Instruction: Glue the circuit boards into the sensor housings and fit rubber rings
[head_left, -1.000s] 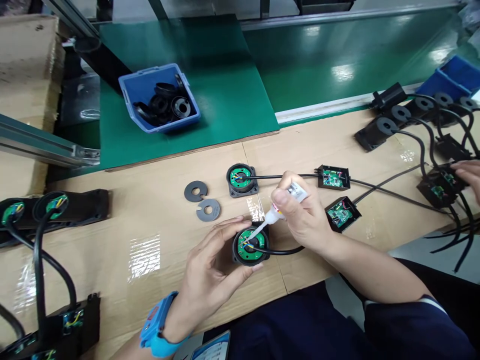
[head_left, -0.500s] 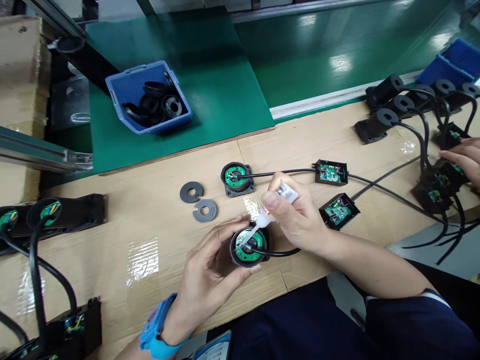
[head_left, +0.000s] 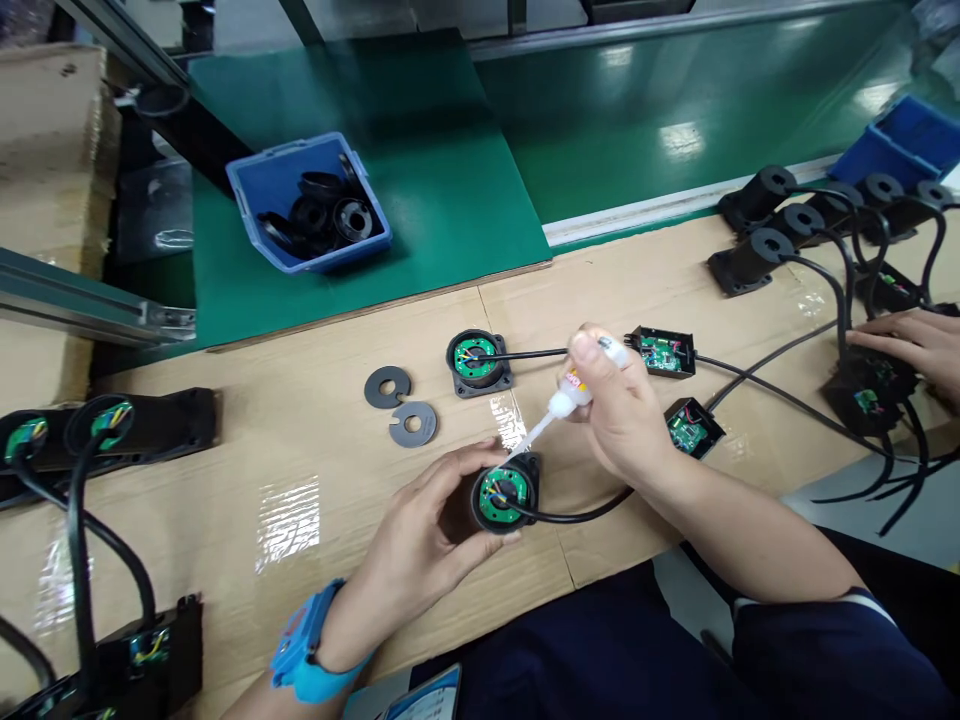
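Note:
My left hand (head_left: 416, 535) is wrapped round a black round housing (head_left: 532, 472) on the cardboard. Inside it lies a green ring-shaped circuit board (head_left: 491, 512) with coloured wires, and a black cable runs out to the right. My right hand (head_left: 626, 420) grips a small white glue bottle (head_left: 570, 394), tilted down. The tip of its thin nozzle is at the upper rim of the housing; I cannot tell whether it touches. Behind stands a second housing (head_left: 454, 352) with a similar board. To its left, two dark slotted discs (head_left: 385, 400) lie side by side.
Two black boxes with circuit boards (head_left: 664, 352) sit on cables at right. A co-worker's hand (head_left: 919, 345) rests on more boxes there, near several black housings (head_left: 765, 255). A blue bin (head_left: 255, 178) holds black parts. Wired housings (head_left: 176, 415) lie at left.
The glue bottle has moved up and right with my right hand, its nozzle tip going from over the board to the housing's upper rim. My left hand keeps its hold.

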